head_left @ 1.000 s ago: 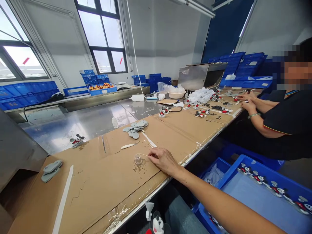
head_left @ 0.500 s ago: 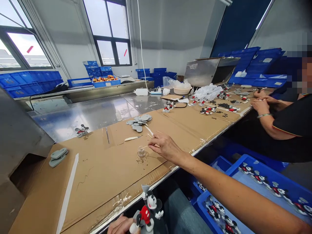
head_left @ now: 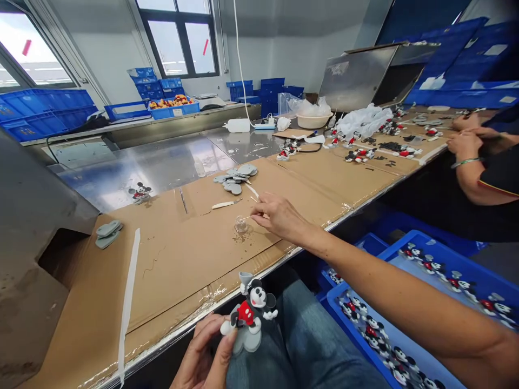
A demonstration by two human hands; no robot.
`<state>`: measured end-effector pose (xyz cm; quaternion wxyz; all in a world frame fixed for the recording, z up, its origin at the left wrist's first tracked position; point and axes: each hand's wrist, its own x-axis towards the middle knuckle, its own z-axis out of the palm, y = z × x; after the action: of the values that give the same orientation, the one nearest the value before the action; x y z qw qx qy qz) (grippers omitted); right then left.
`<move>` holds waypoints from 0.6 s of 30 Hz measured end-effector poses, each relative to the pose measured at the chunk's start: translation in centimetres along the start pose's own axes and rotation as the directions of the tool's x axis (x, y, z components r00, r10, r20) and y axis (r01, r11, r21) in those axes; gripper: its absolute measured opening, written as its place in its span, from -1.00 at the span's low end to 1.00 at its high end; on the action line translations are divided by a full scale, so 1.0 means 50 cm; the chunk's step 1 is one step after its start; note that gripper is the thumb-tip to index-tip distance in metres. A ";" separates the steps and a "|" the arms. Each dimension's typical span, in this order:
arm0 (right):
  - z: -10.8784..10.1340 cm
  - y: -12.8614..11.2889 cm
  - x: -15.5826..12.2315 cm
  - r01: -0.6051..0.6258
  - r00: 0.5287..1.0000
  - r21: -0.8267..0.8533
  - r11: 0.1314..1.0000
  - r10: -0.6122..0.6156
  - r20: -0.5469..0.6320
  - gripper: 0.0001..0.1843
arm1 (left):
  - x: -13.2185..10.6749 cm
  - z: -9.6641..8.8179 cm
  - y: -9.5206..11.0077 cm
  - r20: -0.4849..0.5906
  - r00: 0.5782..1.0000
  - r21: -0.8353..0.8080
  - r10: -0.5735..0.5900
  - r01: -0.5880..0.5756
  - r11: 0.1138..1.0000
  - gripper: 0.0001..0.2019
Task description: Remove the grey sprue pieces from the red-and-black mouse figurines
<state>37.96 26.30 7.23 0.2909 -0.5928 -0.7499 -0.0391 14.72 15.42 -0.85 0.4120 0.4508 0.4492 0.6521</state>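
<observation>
My left hand (head_left: 208, 346) grips a Mickey Mouse figurine (head_left: 249, 313) by its grey base, in front of the table edge and above my lap. The figurine wears red shorts and has a small grey cup-shaped piece at its raised hand. Over the cardboard, my right hand (head_left: 275, 216) pinches a thin pale stick (head_left: 246, 218). The stick's far end is at the mouth of a small clear glass jar (head_left: 241, 225), with dark crumbs scattered around it. Just beyond lies a white-handled knife (head_left: 224, 205), and behind it a pile of grey bases (head_left: 235, 178).
Two grey bases (head_left: 108, 233) lie at the left beside a metal box (head_left: 36, 243). One figurine (head_left: 140, 193) stands at the back left. Blue crates of figurines (head_left: 381, 324) sit at my lower right. A co-worker's hands (head_left: 466, 140) are at the far right.
My left hand has raised the figurine, so its base now shows. My right hand stays by the jar with the stick. The view has tilted downward.
</observation>
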 end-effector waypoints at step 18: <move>-0.108 -0.137 -0.133 -0.159 0.980 0.701 0.696 0.198 0.025 -0.91 | 0.000 0.024 0.033 -0.068 0.994 -0.064 -0.080 0.076 0.995 -0.77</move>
<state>34.68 16.36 10.45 0.5151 -0.5073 -0.6400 0.2602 15.67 15.27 0.97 0.4347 0.3967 0.4606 0.6645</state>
